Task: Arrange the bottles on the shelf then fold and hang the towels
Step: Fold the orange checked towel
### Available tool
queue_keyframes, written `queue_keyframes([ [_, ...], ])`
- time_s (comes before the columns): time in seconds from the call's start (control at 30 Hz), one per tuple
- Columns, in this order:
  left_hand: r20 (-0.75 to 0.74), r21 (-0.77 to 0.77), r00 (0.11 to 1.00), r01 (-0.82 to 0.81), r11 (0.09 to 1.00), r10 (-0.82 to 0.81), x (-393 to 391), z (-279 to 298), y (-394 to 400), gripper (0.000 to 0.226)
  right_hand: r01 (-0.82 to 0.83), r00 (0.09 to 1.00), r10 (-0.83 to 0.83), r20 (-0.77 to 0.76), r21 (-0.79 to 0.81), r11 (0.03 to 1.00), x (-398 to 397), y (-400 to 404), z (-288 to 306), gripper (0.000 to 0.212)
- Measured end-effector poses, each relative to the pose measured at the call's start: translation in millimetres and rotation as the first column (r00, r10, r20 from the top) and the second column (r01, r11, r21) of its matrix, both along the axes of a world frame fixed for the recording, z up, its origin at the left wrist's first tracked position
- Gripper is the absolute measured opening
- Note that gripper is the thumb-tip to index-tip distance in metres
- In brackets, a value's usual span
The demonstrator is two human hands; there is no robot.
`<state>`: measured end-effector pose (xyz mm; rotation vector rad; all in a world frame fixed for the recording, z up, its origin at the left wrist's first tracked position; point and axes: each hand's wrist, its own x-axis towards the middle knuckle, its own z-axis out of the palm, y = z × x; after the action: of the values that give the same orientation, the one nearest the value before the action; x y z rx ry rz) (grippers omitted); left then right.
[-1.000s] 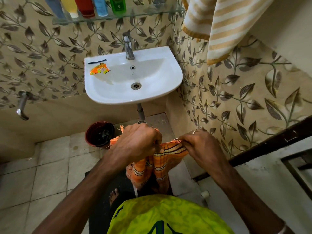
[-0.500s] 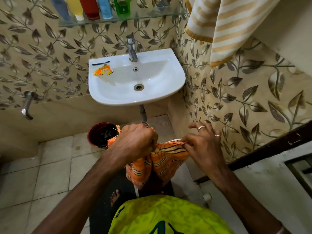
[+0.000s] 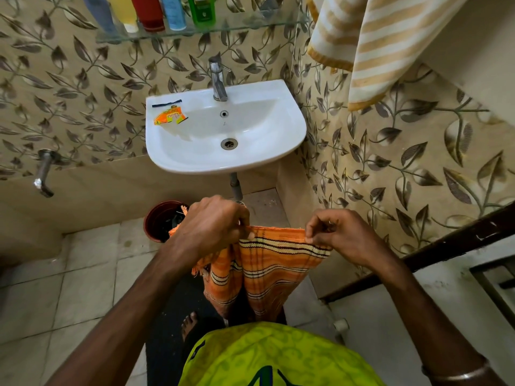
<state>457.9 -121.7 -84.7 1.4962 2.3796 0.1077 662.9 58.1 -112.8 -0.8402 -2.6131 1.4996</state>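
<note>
Left hand (image 3: 214, 227): fingers curled, gripping left top corner of orange striped towel (image 3: 267, 268).
Right hand (image 3: 338, 236): pinches towel's right top edge, fingers curled.
Towel: stretched between both hands, hangs folded in front of person, below sink (image 3: 223, 151).
Shelf (image 3: 200, 30): glass, five bottles (image 3: 172, 12) upright in a row, tops cut off.
Hung towel (image 3: 376, 43): cream-striped, on right wall, upper part out of frame.
Sink contents: orange sachet (image 3: 168, 117) on left rim.
Bucket (image 3: 161, 218): dark red, on tile floor under sink, contents unclear.
Wall: leaf-pattern tiles, tap (image 3: 43, 176) at left.
</note>
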Motion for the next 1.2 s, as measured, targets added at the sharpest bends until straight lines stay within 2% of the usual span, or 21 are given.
queue_keyframes([
  [0.1,0.141,0.124,0.979,-0.163,0.979,0.145,-5.0,-7.6,3.2,0.034,-0.056,0.998,0.059,0.032,-0.083,0.995,-0.9,-3.0,-1.9,0.03],
  [0.17,0.185,0.199,0.957,-0.257,0.946,0.222,-7.6,-14.0,6.4,0.038,-0.056,0.998,0.061,0.025,-0.177,0.983,-2.9,-7.0,-4.0,0.031],
  [0.3,0.198,0.275,0.933,-0.348,0.896,0.301,-9.8,-24.9,10.7,0.042,-0.172,0.985,0.17,-0.032,-0.314,0.934,-8.8,-16.3,-3.6,0.046],
  [0.37,0.145,0.302,0.919,-0.395,0.868,0.368,-11.8,-27.1,12.6,0.051,-0.225,0.974,0.212,-0.076,-0.342,0.912,-11.7,-19.2,-7.0,0.055],
  [0.43,0.03,0.281,0.906,-0.414,0.866,0.423,-14.7,-27.5,15.4,0.056,-0.218,0.975,0.195,-0.106,-0.296,0.93,-14.3,-21.0,-12.5,0.059],
  [0.5,-0.054,0.243,0.889,-0.43,0.869,0.455,-16.2,-25.4,17.4,0.057,-0.177,0.98,0.155,-0.129,-0.185,0.967,-17.7,-22.7,-14.5,0.046],
  [0.6,-0.07,0.227,0.876,-0.451,0.863,0.476,-16.6,-21.6,18.7,0.058,-0.168,0.971,0.15,-0.188,-0.084,0.982,-24.9,-25.8,-12.0,0.025],
  [0.63,-0.035,0.239,0.878,-0.457,0.857,0.478,-16.1,-20.2,18.7,0.057,-0.185,0.961,0.175,-0.212,-0.027,0.982,-27.7,-26.5,-12.4,0.022],
  [0.7,0.179,0.277,0.871,-0.49,0.826,0.457,-13.8,-18.5,18.7,0.051,-0.216,0.944,0.229,-0.236,0.083,0.973,-33.9,-29.4,-13.8,0.016],
  [0.77,0.471,0.286,0.803,-0.53,0.798,0.365,-9.1,-16.5,18.1,0.046,-0.237,0.937,0.254,-0.24,0.098,0.966,-39.7,-33.0,-15.1,0.011],
  [0.83,0.658,0.28,0.707,-0.55,0.787,0.26,-1.4,-13.4,17.7,0.045,-0.24,0.931,0.25,-0.265,0.069,0.968,-46.3,-38.1,-13.8,0.009],
  [0.97,0.813,0.258,0.557,-0.608,0.751,0.171,9.9,-4.3,16.7,0.048,-0.194,0.919,0.176,-0.352,-0.015,0.981,-59.4,-43.6,-9.5,0.011],
  [1.07,0.896,0.198,0.425,-0.642,0.741,0.129,12.3,0.0,11.5,0.045,-0.17,0.924,0.146,-0.353,-0.038,0.985,-65.3,-41.4,-7.4,0.016],
  [1.2,0.949,0.088,0.293,-0.602,0.794,0.117,6.6,-1.9,-0.2,0.052,-0.147,0.923,0.129,-0.363,-0.023,0.989,-69.1,-37.4,-7.9,0.022],
])
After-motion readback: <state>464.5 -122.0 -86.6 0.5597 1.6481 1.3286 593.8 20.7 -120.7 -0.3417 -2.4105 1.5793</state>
